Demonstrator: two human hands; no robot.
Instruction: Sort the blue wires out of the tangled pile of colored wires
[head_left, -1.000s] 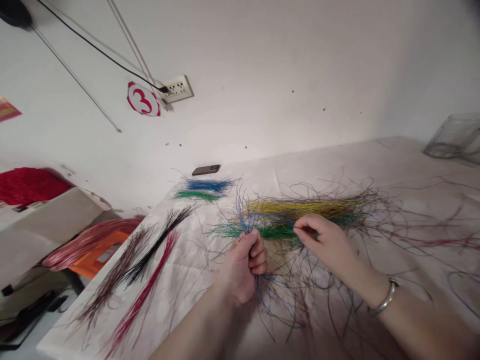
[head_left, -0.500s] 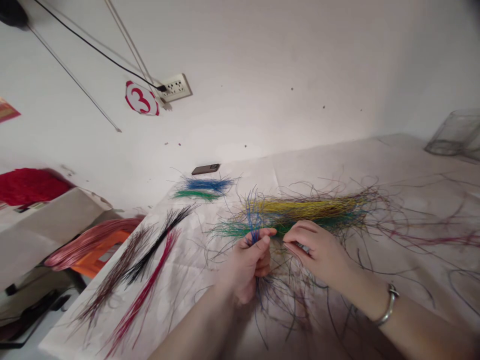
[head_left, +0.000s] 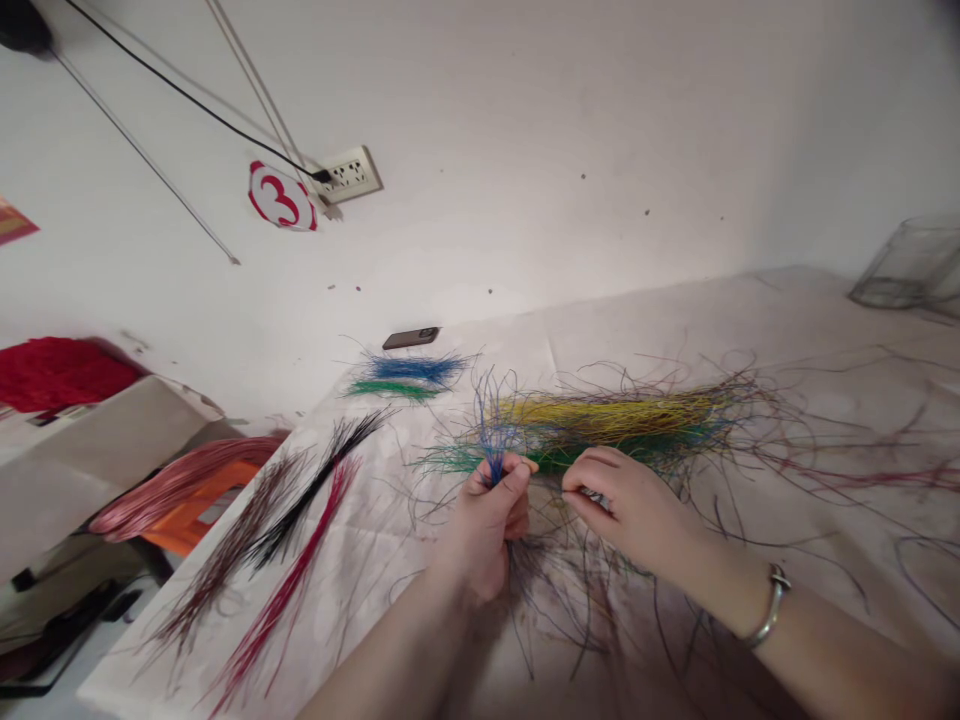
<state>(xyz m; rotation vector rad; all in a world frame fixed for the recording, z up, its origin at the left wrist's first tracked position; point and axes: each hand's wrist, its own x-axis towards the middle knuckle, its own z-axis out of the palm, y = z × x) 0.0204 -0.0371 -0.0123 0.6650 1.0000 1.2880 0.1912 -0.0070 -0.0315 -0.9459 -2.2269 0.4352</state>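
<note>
Head view: the left grip [head_left: 484, 530] was closed in a tight pinch on a tuft of blue wires [head_left: 491, 440], holding them up clear of the long yellow and green wire bundle [head_left: 622, 425] just beyond both grips. The right grip [head_left: 630, 510] had its fingertips pressed together beside that bundle; whatever they held looked too fine to make out, perhaps a few strands. Left of the left grip, black wires [head_left: 319, 485] and red wires [head_left: 289, 590] lay in separate bunches on the desk [head_left: 750, 300], seemingly kept apart by colour.
</note>
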